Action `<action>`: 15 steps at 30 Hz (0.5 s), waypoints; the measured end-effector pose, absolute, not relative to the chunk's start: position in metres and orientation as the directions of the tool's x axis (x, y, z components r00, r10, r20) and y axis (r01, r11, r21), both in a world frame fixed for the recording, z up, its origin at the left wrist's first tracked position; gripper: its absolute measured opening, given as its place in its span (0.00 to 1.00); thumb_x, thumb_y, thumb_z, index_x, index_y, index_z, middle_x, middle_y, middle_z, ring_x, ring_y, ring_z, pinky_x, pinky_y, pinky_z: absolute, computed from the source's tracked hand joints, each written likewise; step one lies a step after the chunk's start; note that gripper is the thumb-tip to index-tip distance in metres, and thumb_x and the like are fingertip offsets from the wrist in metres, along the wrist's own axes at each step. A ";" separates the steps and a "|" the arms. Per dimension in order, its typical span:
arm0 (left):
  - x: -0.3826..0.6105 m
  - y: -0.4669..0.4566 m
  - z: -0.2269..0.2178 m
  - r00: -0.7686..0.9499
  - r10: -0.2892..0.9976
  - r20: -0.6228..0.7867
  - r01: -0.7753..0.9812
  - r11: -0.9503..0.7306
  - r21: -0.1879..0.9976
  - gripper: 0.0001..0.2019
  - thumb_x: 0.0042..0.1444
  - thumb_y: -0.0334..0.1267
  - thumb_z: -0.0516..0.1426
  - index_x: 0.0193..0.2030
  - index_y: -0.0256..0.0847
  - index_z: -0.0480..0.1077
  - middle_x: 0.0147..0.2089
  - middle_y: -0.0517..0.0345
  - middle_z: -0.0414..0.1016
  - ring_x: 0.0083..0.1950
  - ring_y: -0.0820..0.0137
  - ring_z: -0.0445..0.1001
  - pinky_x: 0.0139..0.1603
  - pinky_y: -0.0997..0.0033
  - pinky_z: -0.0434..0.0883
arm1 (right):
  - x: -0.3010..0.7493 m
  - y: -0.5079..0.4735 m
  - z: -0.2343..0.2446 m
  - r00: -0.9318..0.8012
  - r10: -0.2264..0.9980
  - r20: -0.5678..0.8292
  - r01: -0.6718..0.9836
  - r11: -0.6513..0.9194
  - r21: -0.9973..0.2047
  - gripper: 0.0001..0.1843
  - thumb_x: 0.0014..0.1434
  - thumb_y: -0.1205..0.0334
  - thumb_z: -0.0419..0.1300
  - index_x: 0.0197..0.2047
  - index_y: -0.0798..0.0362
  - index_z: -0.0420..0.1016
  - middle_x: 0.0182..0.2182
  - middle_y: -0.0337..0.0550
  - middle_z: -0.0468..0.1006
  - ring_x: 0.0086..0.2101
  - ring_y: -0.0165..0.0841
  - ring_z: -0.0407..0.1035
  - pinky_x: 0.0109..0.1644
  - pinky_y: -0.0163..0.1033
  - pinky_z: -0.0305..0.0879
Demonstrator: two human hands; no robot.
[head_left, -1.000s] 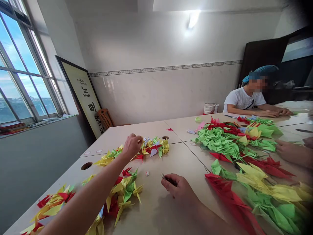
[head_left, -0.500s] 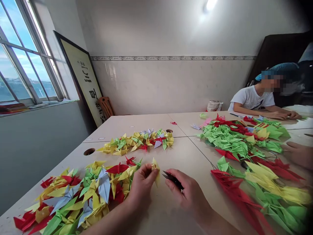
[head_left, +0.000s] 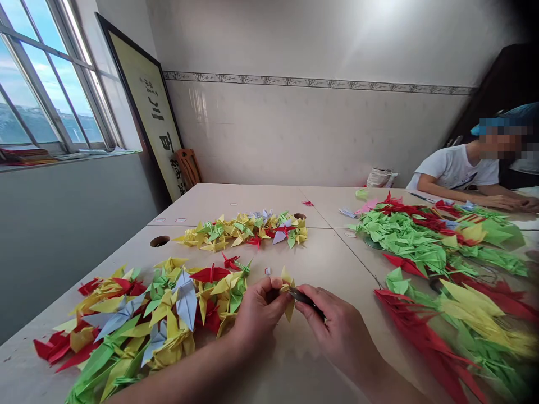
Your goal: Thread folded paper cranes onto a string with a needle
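Observation:
My left hand [head_left: 261,311] is closed, pinching a small yellow origami crane [head_left: 287,278] between thumb and fingers above the table. My right hand [head_left: 341,325] is wrapped around a dark pointed hand tool [head_left: 309,303], whose exact kind I cannot make out. The tool's tip meets the crane beside my left fingertips. Close to my left hand lies a large heap of folded paper cranes [head_left: 168,303] in yellow, red, green and blue. A smaller heap of cranes [head_left: 236,231] lies farther back.
Green, red and yellow paper cranes [head_left: 404,230] spread over the right of the table [head_left: 236,196]. A person in a white shirt [head_left: 450,168] leans at the far right. Round holes [head_left: 160,241] pierce the tabletop. A framed panel [head_left: 143,106] leans by the window.
My right hand has brought the tool's tip from just apart to touching the yellow crane in my left hand. The whole view has shifted slightly.

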State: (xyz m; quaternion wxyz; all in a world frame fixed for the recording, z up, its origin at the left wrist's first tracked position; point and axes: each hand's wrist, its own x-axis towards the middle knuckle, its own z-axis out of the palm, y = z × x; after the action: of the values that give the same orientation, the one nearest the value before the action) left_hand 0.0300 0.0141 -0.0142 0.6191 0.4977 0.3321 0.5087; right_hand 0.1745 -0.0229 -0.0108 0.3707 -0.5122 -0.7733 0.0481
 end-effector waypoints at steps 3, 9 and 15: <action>0.030 0.014 -0.014 0.258 0.962 0.085 -0.298 -0.004 0.954 0.16 0.36 0.45 0.65 0.26 0.35 0.68 0.26 0.59 0.70 0.28 0.74 0.66 0.30 0.75 0.63 | 0.175 -0.024 -0.009 -0.195 0.821 0.537 0.769 0.468 -0.435 0.12 0.60 0.62 0.48 0.43 0.51 0.70 0.33 0.45 0.77 0.31 0.35 0.72 0.34 0.37 0.66; 0.029 0.016 -0.018 0.256 0.961 0.102 -0.273 -0.029 0.961 0.14 0.37 0.44 0.65 0.25 0.35 0.69 0.25 0.59 0.70 0.27 0.75 0.66 0.28 0.76 0.62 | 0.174 -0.025 -0.006 -0.222 0.809 0.544 0.799 0.470 -0.374 0.13 0.61 0.62 0.47 0.44 0.52 0.70 0.32 0.45 0.77 0.30 0.34 0.71 0.34 0.35 0.65; 0.028 0.016 -0.021 0.264 0.959 0.107 -0.270 -0.032 0.962 0.12 0.40 0.41 0.63 0.26 0.35 0.69 0.26 0.60 0.70 0.27 0.75 0.66 0.29 0.77 0.62 | 0.174 -0.025 -0.006 -0.243 0.790 0.563 0.810 0.484 -0.331 0.13 0.61 0.62 0.47 0.44 0.53 0.71 0.32 0.46 0.77 0.30 0.34 0.72 0.32 0.36 0.65</action>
State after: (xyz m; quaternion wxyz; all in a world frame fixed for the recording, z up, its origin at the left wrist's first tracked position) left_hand 0.0282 0.0163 -0.0215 0.6087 0.5115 0.3364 0.5046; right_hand 0.1745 -0.0251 -0.0057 0.3479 -0.5076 -0.7881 -0.0140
